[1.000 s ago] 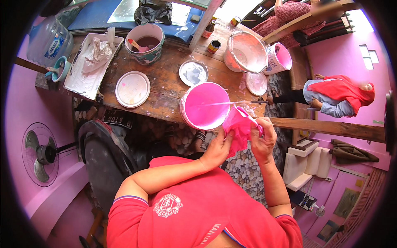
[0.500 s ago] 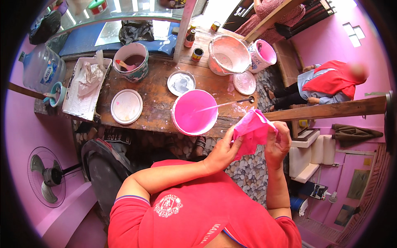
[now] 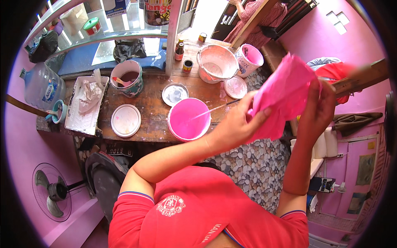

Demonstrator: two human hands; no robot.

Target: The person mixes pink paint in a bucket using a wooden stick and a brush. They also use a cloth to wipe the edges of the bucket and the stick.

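A crumpled pink sheet, cloth or plastic, I cannot tell, is raised at the right, held in both my hands. My left hand is closed on its lower left part, and my right hand grips its right side. Left of them, a bucket of bright pink paint stands on the wooden table, a long thin stirrer resting across it. Just beyond it is a round lid with grey paint; a white lid lies to its left.
The table also bears a white tray, several buckets and small cans. Wooden posts stand at the right, a co-worker in red behind; another person is at the back. A fan sits lower left.
Both my hands have lifted the pink sheet upward and to the right, and it is spread larger. The co-worker in red is now partly hidden behind it. The view has shifted.
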